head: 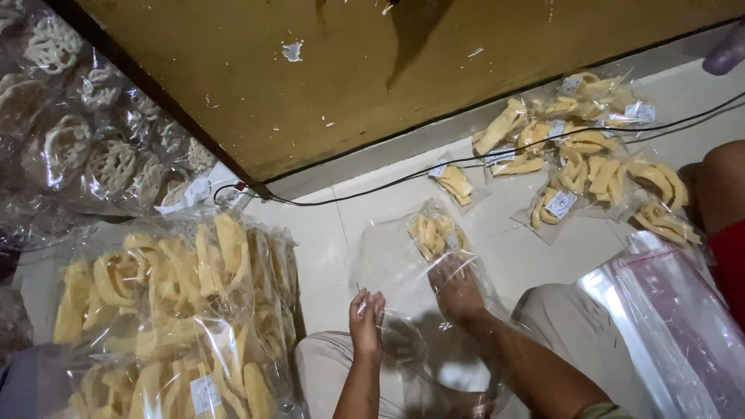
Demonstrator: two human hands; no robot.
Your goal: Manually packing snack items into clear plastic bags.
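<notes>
Both forearms come up from the bottom edge, over my knees in pale trousers [574, 334]. My right hand [456, 291] is pushed inside a clear bag [396, 264], fingers pointing away from me and spread a little, pressing toward a small heap of yellow crackers [434, 235] at the bag's far end. Whether those fingers touch the crackers I cannot tell; the plastic glares. My left hand [366, 318] sits just beside it, fingers curled together, pinching the bag's near edge and holding the mouth up. This bag lies on the white floor [334, 240] in front of me, between my knees and the wall.

To my left stands a big stack [171, 310] of filled packets, long yellow crackers crammed in clear plastic, some with small white labels. Behind it, against the brown wall [372, 70], more bags hold pale lattice crackers [85, 147].

Far right, a loose pile of sealed packets [582, 163] lies on the floor, each with a white label, and one packet [456, 185] sits apart, nearer my bag. A black cable [365, 188] runs along the foot of the wall and past that pile. Close on my right rests a sheaf of empty bags [667, 326], shiny and flat. Past it, at the frame's edge, shows another person's leg [722, 186] and a patch of red cloth.
</notes>
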